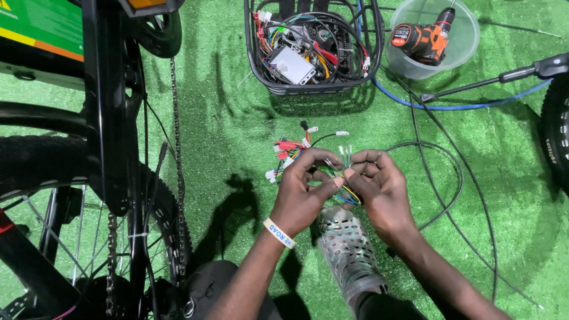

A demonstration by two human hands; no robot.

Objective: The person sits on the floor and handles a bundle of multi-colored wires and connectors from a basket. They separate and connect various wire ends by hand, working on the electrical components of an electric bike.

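My left hand (pixel 305 192) and my right hand (pixel 379 186) meet above the green turf, both pinching a bundle of thin coloured wires (pixel 341 172). The wires fan out to the left into red and white connectors (pixel 287 151). Small clear-tipped wire ends (pixel 345 150) stick up between my fingertips. A white wristband sits on my left wrist (pixel 278 232). Below my hands lies my grey perforated shoe (pixel 349 252).
A bicycle's rear wheel, frame and hanging chain (pixel 176 136) fill the left side. A black wire basket (pixel 314 47) holds cables and a grey controller box. A clear bowl (pixel 432 35) contains an orange drill. Black cables (pixel 450 178) loop at right; another tyre (pixel 557 136) is at the edge.
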